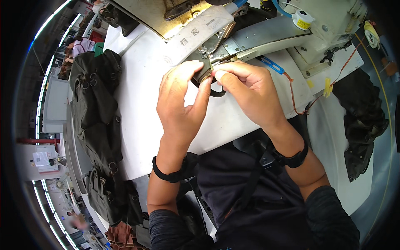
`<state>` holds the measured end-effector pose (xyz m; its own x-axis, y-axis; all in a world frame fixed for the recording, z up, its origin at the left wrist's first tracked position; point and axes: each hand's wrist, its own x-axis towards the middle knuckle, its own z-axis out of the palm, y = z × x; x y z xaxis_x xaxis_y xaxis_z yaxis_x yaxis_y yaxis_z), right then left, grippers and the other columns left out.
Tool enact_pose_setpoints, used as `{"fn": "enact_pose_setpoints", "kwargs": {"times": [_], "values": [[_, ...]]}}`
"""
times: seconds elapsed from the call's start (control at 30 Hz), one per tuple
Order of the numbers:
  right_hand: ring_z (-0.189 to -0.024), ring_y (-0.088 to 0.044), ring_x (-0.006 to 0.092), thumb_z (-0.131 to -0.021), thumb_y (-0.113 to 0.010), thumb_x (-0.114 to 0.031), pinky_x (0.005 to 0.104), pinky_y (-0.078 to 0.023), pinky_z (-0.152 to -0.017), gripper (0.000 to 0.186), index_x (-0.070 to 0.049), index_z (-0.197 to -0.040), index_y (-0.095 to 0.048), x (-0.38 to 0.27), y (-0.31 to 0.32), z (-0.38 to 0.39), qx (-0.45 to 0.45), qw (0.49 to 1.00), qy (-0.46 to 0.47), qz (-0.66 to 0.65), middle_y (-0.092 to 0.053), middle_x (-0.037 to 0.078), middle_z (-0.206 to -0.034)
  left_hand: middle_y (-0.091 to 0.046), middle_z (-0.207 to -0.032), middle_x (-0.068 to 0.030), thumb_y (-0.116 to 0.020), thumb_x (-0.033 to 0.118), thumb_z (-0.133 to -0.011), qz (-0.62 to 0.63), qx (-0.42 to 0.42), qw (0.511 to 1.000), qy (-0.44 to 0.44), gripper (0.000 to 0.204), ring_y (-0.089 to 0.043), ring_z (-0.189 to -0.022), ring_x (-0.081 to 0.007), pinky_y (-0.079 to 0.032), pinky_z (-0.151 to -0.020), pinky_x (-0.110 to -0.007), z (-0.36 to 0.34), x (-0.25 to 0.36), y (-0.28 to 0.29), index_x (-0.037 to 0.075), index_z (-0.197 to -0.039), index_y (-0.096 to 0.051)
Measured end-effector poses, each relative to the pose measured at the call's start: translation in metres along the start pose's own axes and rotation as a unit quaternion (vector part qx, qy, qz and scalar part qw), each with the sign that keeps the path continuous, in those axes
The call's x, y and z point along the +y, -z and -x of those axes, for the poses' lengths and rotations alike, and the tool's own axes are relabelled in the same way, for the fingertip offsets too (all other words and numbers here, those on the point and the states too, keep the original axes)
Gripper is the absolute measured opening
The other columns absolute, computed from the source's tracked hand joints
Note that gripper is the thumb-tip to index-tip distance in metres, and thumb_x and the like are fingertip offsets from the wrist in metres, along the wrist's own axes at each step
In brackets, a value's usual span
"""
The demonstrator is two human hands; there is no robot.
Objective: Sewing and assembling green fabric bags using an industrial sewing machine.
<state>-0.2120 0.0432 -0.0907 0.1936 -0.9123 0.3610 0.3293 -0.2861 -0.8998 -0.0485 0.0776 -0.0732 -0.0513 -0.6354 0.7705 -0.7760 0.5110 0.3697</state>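
Between both sets of fingertips: a small black strap loop (210,83) with a ribbed brown end, pinched shut from either side, just below the sewing machine's needle area (208,58), at 12 o'clock from the fingers. Left hand (181,98) grips at 9 o'clock of the strap, right hand (246,89) at 3 o'clock; both equally near. Strap's long axis cannot be told. White table (141,104) beneath. Dark green bags (93,112) stacked at 9 o'clock, well apart. Black fabric (362,125) at 3 o'clock. Nothing stands between fingers and needle.
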Motion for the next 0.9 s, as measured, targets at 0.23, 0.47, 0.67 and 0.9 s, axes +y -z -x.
{"fn": "enact_pose_setpoints", "kwargs": {"times": [0.23, 0.47, 0.67, 0.9], "values": [[-0.077, -0.063, 0.0065, -0.101, -0.065, -0.007, 0.0227, -0.051, -0.071, 0.020, 0.005, -0.111, -0.076, -0.002, 0.002, 0.004, -0.033, 0.996, -0.084, 0.000, -0.073, 0.004, -0.086, -0.077, -0.106, -0.0119, -0.082, -0.006, -0.083, -0.006, 0.014, 0.999, -0.049, 0.026, -0.073, -0.102, -0.0291, -0.058, -0.092, -0.038, 0.003, -0.002, -0.001, 0.002, -0.108, -0.077], [-0.077, -0.064, 0.0069, -0.102, -0.064, -0.007, 0.0231, -0.053, -0.071, 0.020, 0.006, -0.113, -0.075, -0.001, -0.001, 0.006, -0.027, 0.997, -0.070, 0.015, -0.073, 0.005, -0.086, -0.076, -0.104, -0.0125, -0.080, -0.010, -0.081, -0.042, 0.018, 0.994, -0.099, 0.026, -0.073, -0.098, -0.0296, -0.059, -0.087, -0.038, 0.002, -0.002, -0.004, 0.000, -0.105, -0.076], [-0.080, -0.065, 0.0071, -0.103, -0.064, -0.008, 0.0226, -0.055, -0.072, 0.020, 0.005, -0.113, -0.075, -0.005, 0.001, 0.005, -0.034, 0.993, -0.109, -0.034, -0.074, 0.006, -0.088, -0.076, -0.107, -0.0137, -0.079, -0.010, -0.082, -0.011, 0.005, 0.999, -0.049, 0.027, -0.073, -0.100, -0.0293, -0.059, -0.087, -0.037, 0.000, 0.003, 0.000, -0.001, -0.107, -0.075], [-0.077, -0.065, 0.0068, -0.103, -0.066, -0.009, 0.0223, -0.054, -0.069, 0.018, 0.005, -0.111, -0.075, 0.001, -0.002, 0.005, -0.037, 0.995, -0.084, -0.048, -0.074, 0.005, -0.090, -0.076, -0.114, -0.0146, -0.078, -0.006, -0.086, -0.008, -0.055, 0.998, 0.018, 0.026, -0.073, -0.106, -0.0277, -0.057, -0.094, -0.036, -0.002, 0.011, 0.011, 0.002, -0.111, -0.077]]}}
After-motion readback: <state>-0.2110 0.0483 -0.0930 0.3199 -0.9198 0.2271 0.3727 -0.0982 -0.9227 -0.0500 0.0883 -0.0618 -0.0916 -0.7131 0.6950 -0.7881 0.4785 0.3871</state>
